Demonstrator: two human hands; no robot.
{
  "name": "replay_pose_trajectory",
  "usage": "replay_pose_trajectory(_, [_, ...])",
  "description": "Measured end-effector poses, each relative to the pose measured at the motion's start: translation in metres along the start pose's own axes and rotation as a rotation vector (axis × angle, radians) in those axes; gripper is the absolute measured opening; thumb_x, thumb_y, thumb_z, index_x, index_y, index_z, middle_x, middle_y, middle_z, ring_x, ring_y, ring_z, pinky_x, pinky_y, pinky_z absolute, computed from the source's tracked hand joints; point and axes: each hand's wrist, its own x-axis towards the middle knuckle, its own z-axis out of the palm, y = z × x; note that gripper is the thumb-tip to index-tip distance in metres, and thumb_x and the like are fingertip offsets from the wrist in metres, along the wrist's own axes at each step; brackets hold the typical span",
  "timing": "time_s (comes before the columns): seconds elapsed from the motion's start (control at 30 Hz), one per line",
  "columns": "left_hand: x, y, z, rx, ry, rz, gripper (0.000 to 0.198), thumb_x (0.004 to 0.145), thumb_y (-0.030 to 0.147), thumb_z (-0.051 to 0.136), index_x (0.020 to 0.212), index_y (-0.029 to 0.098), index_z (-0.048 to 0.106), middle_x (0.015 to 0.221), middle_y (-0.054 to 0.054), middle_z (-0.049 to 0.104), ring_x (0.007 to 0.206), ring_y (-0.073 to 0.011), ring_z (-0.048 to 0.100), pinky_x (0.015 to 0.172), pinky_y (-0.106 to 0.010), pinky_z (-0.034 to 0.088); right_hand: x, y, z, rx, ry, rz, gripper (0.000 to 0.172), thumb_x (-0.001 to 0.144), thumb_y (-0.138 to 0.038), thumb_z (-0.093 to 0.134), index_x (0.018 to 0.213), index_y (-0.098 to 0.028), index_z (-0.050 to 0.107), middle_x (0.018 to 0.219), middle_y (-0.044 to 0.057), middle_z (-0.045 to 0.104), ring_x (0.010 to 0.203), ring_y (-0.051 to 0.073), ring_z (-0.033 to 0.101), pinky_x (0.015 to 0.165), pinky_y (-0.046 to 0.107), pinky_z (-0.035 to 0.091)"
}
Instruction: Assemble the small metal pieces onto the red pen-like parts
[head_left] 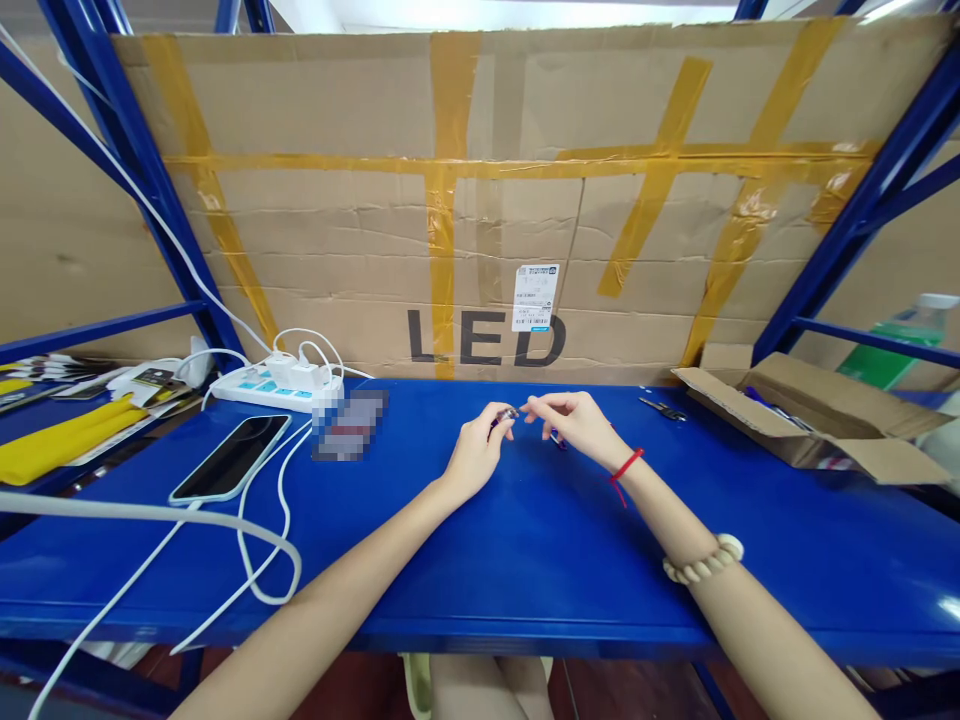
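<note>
Above the middle of the blue table, my left hand (480,445) is closed, with thumb and forefinger pinched on a small dark shiny metal piece (509,414). Just to its right is my right hand (574,422), thumb and forefinger pressed together close to that piece. Whatever the right fingertips hold is too small to make out. Below the right palm, a small blue and white item (558,438) shows in part; its kind is unclear. Farther right, a key (662,408) with a dark head lies on the tabletop.
An open cardboard box (795,410) with pens stands on the right. To the left are a phone (232,460), a white power strip (277,385), loose white cables (281,490) and a blurred-out item (352,425). A large cardboard sheet (360,250) closes off the back.
</note>
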Motion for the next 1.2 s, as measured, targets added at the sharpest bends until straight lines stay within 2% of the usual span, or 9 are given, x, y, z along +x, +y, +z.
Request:
replay_pose_trajectory(0.07, [0.001,0.002,0.0,-0.02,0.04,-0.029,0.018,0.088,0.023,0.037,0.095,0.015,0.051,0.067,0.002,0.052,0.062,-0.0099,0.048,0.065,-0.019,0.036,0.0,0.003,-0.006,-0.218,0.058,0.032,0.046,0.08,-0.056,0.041,0.08,-0.018,0.068,0.079,0.005,0.065,0.054,0.011,0.056,0.048,0.021,0.039])
replay_pose_trajectory(0.2, [0.002,0.004,0.0,-0.047,0.044,-0.075,0.018,0.088,0.024,0.036,0.092,0.015,0.051,0.065,0.002,0.049,0.062,-0.0098,0.046,0.064,-0.019,0.035,-0.002,0.01,-0.011,-0.635,0.15,0.048,0.028,0.074,-0.05,0.054,0.076,-0.026,0.069,0.085,0.002,0.066,0.08,0.019,0.059,0.058,0.023,0.04])
replay_pose_trajectory(0.27, [0.002,0.003,0.0,-0.06,0.022,-0.084,0.018,0.087,0.024,0.036,0.092,0.015,0.051,0.065,0.002,0.049,0.063,-0.0101,0.046,0.065,-0.019,0.035,-0.002,0.01,-0.008,-0.558,0.151,0.0,0.026,0.076,-0.047,0.053,0.084,-0.027,0.068,0.088,0.001,0.065,0.073,0.016,0.059,0.058,0.023,0.041])
replay_pose_trajectory(0.37, [0.003,0.001,0.001,-0.084,-0.035,-0.095,0.018,0.087,0.025,0.036,0.09,0.014,0.05,0.064,0.002,0.049,0.064,-0.0104,0.047,0.067,-0.02,0.035,-0.001,0.007,-0.001,-0.223,0.118,-0.133,0.031,0.079,-0.045,0.051,0.093,-0.022,0.066,0.092,0.003,0.063,0.054,0.007,0.055,0.054,0.022,0.044])
replay_pose_trajectory(0.5, [0.002,-0.001,0.0,-0.112,-0.156,-0.101,0.02,0.087,0.028,0.035,0.084,0.014,0.049,0.064,0.002,0.049,0.063,-0.0104,0.046,0.065,-0.02,0.034,0.001,0.003,0.004,0.018,0.042,-0.25,0.029,0.072,-0.041,0.06,0.085,-0.016,0.068,0.092,0.006,0.059,0.048,0.005,0.052,0.047,0.02,0.044])
replay_pose_trajectory(0.67, [0.001,-0.003,0.001,-0.197,-0.266,-0.073,0.026,0.087,0.035,0.036,0.079,0.014,0.048,0.064,0.001,0.048,0.062,-0.0102,0.043,0.062,-0.021,0.033,0.001,0.004,-0.001,0.072,-0.029,-0.262,0.023,0.067,-0.036,0.065,0.076,-0.016,0.069,0.087,0.006,0.058,0.054,0.006,0.053,0.048,0.02,0.046])
replay_pose_trajectory(0.97, [0.003,0.005,-0.005,-0.502,-0.464,-0.215,0.037,0.081,0.048,0.042,0.085,0.011,0.044,0.058,0.003,0.04,0.047,-0.0064,0.027,0.048,-0.021,0.021,0.0,0.005,-0.005,0.103,-0.07,-0.269,0.022,0.062,-0.032,0.07,0.077,-0.016,0.069,0.087,0.005,0.056,0.052,0.005,0.051,0.048,0.02,0.043])
replay_pose_trajectory(1.07, [0.0,0.004,-0.007,-0.494,-0.52,-0.228,0.036,0.081,0.047,0.044,0.085,0.012,0.044,0.061,0.002,0.043,0.05,-0.0069,0.032,0.05,-0.021,0.024,0.0,0.006,-0.004,0.102,-0.11,-0.285,0.02,0.061,-0.032,0.071,0.073,-0.016,0.069,0.085,0.005,0.056,0.059,0.007,0.052,0.053,0.022,0.044])
replay_pose_trajectory(1.2, [-0.004,-0.001,-0.005,-0.472,-0.485,-0.217,0.026,0.082,0.038,0.046,0.08,0.014,0.037,0.063,0.001,0.047,0.059,-0.0085,0.04,0.058,-0.021,0.03,0.0,0.008,-0.001,0.073,-0.14,-0.335,0.018,0.062,-0.033,0.071,0.068,-0.016,0.069,0.081,0.005,0.056,0.071,0.011,0.052,0.059,0.023,0.042])
